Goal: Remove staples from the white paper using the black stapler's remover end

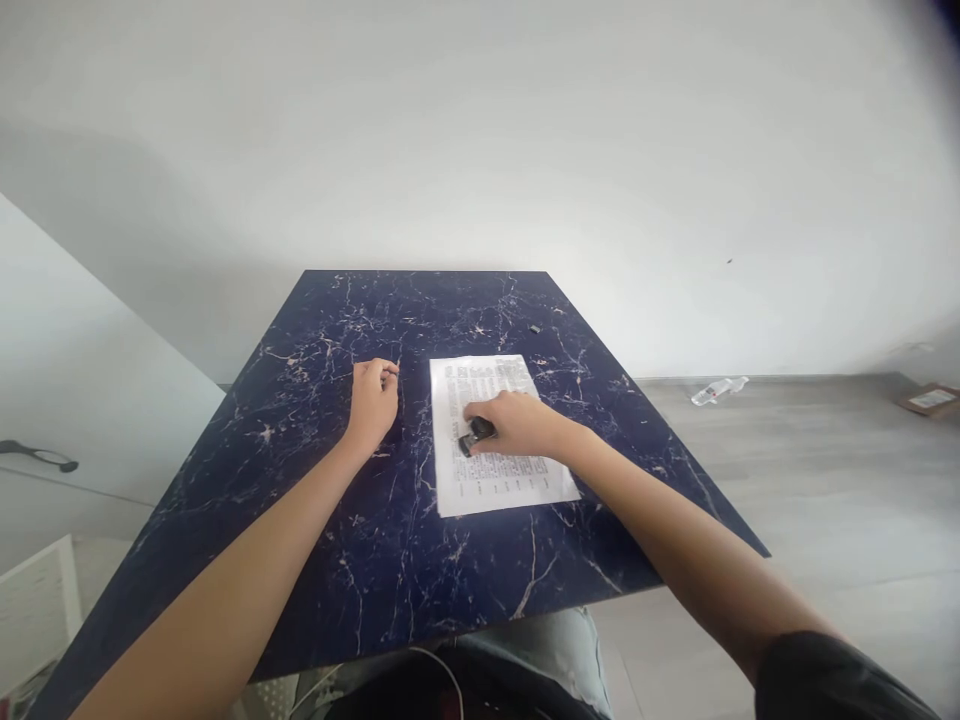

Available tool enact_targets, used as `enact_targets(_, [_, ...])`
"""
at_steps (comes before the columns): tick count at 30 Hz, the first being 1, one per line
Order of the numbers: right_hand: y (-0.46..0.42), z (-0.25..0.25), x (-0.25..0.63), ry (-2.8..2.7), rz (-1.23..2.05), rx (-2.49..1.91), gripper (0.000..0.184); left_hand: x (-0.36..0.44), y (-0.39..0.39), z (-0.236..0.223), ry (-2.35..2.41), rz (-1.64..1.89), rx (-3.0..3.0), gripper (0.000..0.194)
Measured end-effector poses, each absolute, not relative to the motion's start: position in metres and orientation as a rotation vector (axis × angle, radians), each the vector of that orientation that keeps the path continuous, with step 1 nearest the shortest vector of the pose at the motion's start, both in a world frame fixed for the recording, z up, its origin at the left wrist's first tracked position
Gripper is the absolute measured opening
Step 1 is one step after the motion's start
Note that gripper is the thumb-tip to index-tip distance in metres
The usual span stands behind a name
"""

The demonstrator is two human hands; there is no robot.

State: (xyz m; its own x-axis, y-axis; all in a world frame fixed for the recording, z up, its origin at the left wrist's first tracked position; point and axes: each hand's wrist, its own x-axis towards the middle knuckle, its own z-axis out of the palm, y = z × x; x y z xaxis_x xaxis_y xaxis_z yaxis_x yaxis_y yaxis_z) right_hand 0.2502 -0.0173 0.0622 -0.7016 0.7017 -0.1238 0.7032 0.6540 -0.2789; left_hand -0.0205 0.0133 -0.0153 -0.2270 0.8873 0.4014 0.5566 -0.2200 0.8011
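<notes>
A small black stapler (478, 432) is gripped in my right hand (517, 420), low over the printed paper (457, 490). Its far end shows past my fingers; the rest is covered by the hand. The paper lies flat, and I cannot tell whether it is one sheet or several. To the left of the paper, apart from it, my left hand (375, 392) rests over the table with its fingers curled closed. Whatever may be between those fingertips is too small to make out.
The dark blue marbled table (420, 310) stands against a white wall (480, 130). A small dark object (534, 328) lies beyond the paper. On the floor at right are a clear plastic item (718, 390) and a cardboard piece (928, 399).
</notes>
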Motion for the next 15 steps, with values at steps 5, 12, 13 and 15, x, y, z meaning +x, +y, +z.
enact_targets(5, [-0.026, 0.062, 0.321, 2.727, -0.581, 1.436, 0.042, -0.020, 0.014, -0.016, 1.727, 1.403, 1.692, 0.017])
enact_targets(12, [-0.022, 0.065, 0.374, 2.641, -0.708, 1.530, 0.070, -0.019, 0.016, -0.018, 1.725, 1.415, 1.669, 0.015])
enact_targets(13, [-0.017, 0.066, 0.379, 2.671, -0.767, 1.462, 0.074, -0.019, 0.016, -0.018, 1.730, 1.421, 1.662, 0.015])
enact_targets(15, [-0.001, 0.066, 0.389, 2.783, -0.884, 1.421, 0.072, -0.021, 0.017, -0.017, 1.754, 1.420, 1.659, 0.014])
